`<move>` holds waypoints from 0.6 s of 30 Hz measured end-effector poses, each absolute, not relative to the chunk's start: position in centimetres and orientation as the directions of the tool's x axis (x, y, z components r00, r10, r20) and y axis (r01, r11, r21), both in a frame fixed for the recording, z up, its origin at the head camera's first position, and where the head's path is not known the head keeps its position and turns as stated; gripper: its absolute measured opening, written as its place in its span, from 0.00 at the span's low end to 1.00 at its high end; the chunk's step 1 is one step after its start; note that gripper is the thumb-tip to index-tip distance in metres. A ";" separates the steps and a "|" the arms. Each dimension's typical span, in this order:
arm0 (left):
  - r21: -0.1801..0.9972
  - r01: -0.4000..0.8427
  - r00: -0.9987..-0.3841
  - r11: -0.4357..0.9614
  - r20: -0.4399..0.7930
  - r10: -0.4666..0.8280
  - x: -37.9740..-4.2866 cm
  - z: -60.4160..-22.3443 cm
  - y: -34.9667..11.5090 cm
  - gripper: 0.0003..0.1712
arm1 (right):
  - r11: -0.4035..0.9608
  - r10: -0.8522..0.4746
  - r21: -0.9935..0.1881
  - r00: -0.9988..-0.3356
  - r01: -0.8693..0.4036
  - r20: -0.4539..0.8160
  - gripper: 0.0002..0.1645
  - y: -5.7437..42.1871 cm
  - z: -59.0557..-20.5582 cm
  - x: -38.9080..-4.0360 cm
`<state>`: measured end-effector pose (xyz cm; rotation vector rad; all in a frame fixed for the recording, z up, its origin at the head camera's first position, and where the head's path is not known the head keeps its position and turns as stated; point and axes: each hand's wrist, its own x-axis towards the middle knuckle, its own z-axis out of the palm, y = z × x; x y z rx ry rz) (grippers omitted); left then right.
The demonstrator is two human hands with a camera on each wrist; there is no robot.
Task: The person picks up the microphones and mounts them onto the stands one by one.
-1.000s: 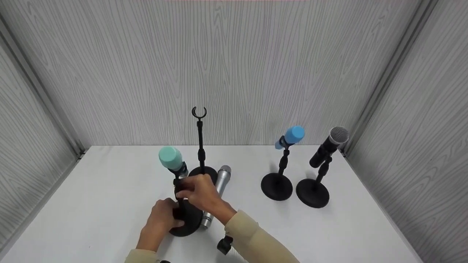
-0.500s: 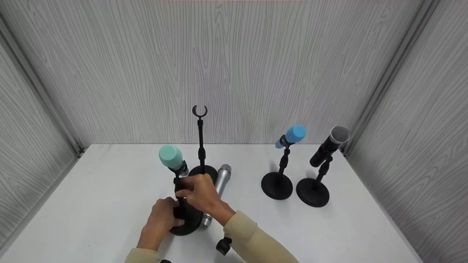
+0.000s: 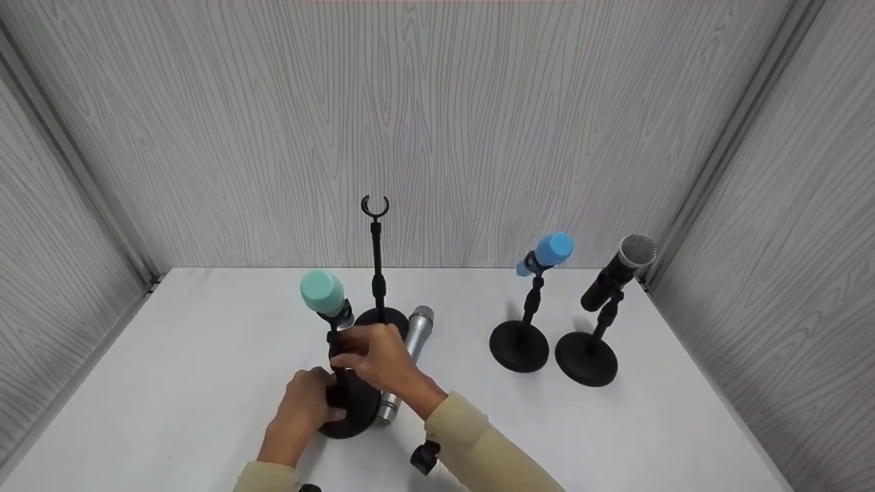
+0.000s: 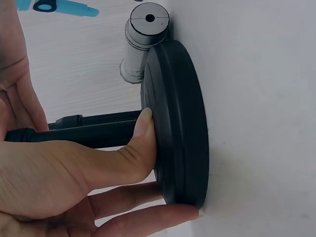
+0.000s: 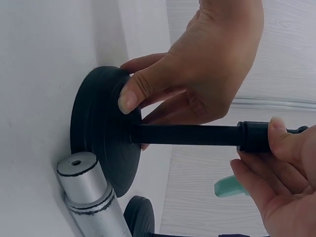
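Note:
In the head view, a teal-headed microphone [image 3: 322, 292] sits tilted in the clip of a black desktop microphone stand [image 3: 362, 404], left of centre. My left hand [image 3: 301, 406] grips the stand's round base; in the left wrist view the thumb [image 4: 140, 143] lies on top of the base, with fingers around its edge. Higher up the pole, my right hand [image 3: 379, 359] pinches the thick collar [image 5: 254, 137] between thumb and fingers. The base stands on the table, and its edge is close beside a silver microphone [image 3: 420, 329] lying there.
Behind the hands stands another black microphone stand [image 3: 378, 256] with nothing in its clip. At right, a blue microphone [image 3: 554, 249] and a black microphone with a silver grille [image 3: 601, 287] are held in two more stands. Grey wood-grain panels [image 3: 437, 137] enclose the white table [image 3: 205, 355].

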<state>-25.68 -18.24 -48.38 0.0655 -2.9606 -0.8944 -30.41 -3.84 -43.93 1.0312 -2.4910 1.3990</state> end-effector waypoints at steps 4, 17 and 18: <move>0.551 -0.012 -0.999 0.834 0.037 -0.039 -25.6 -48.5 -18.1 0.24 | 0.296 -0.522 -0.765 -0.767 -0.573 0.372 0.15 -3.3 -44.4 -30.7; 0.560 -0.044 -0.998 0.828 0.006 -0.057 -25.6 -48.3 -18.4 0.25 | 0.563 -0.665 -0.457 -0.706 -0.689 0.245 0.23 -1.7 -46.4 -29.9; 0.558 -0.046 -0.998 0.829 0.000 -0.056 -25.6 -48.3 -18.4 0.25 | 0.586 -0.667 -0.426 -0.709 -0.690 0.230 0.24 -1.7 -46.5 -29.8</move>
